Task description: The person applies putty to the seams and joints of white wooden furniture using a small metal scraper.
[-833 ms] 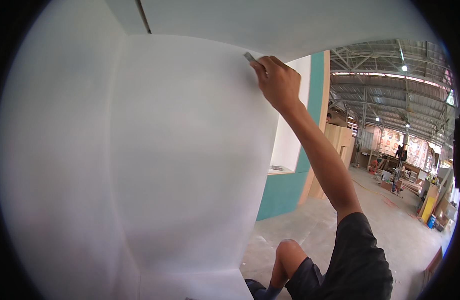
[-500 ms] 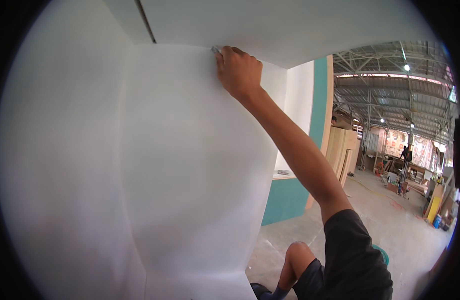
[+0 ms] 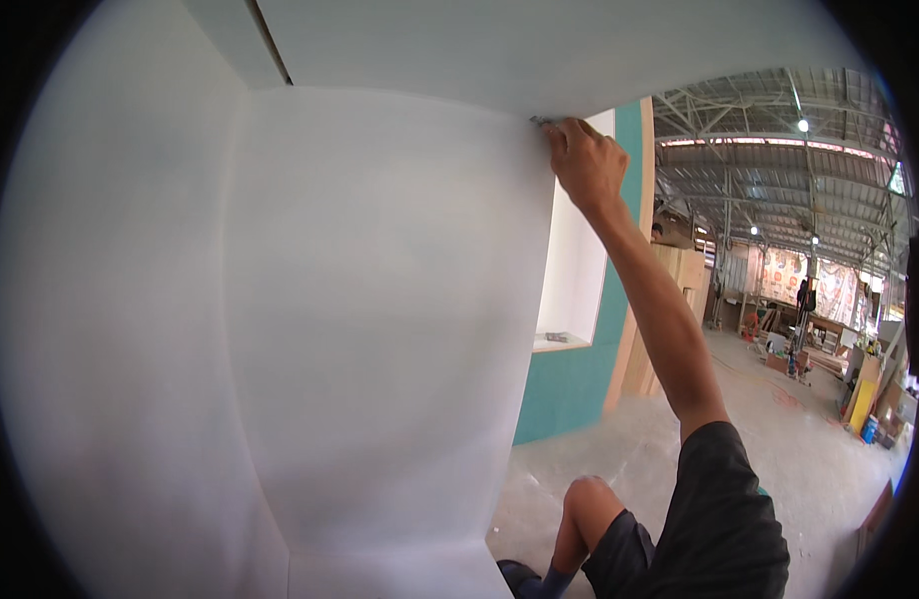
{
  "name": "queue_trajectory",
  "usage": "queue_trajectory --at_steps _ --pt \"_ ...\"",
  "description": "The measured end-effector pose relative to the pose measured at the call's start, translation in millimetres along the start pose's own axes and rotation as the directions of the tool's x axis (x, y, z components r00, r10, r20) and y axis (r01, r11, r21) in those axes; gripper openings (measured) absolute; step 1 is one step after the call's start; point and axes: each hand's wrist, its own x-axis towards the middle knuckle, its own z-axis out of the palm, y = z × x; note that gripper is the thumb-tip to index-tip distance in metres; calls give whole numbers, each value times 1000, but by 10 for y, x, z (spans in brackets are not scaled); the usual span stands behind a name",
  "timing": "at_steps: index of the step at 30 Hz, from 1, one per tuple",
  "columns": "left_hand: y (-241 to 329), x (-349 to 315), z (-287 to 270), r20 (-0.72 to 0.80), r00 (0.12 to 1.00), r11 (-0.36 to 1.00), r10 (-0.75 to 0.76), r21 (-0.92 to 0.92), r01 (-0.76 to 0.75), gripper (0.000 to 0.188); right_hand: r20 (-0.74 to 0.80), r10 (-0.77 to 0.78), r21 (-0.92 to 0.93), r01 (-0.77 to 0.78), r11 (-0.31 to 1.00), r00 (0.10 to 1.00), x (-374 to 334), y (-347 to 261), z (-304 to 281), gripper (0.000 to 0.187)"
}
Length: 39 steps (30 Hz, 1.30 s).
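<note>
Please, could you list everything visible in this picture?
Painted interior: one, white, left and centre
Slot: one, dark, upper left
Small flat piece: one, grey, in right hand
Upright panel: one, teal, right of interior
Wooden boards: several, brown, behind upright panel
Roof lights: at least three, white, upper right
Floor: one, grey, lower right
Board: one, yellow, far right
Distant clutter: count unclear, mixed, background
Right hand: one, bare, upper centre
Sleeve: one, dark, lower right
Shorts: one pair, dark, bottom
</note>
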Motion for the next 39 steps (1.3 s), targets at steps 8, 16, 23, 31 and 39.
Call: queue_trajectory --at_steps 8,16,23,31,39 --pt "6 66 -29 11 1000 1000 -10 16 10 20 -34 -84 -35 82 996 996 -101 280 81 28" --pt "-157 122 -21 -3 999 992 37 119 -36 22 -16 -118 46 118 992 993 -202 405 0 26" --pt "-283 140 -23 2 997 985 77 155 -77 21 -25 -167 114 169 979 986 -169 165 -258 18" --pt "-158 105 -75 -31 997 990 70 127 -66 19 12 -113 16 112 994 994 -184 139 44 15" --pt "-105 72 -22 -43 989 986 144 89 -140 20 45 -84 56 81 995 995 -251 187 -321 17"
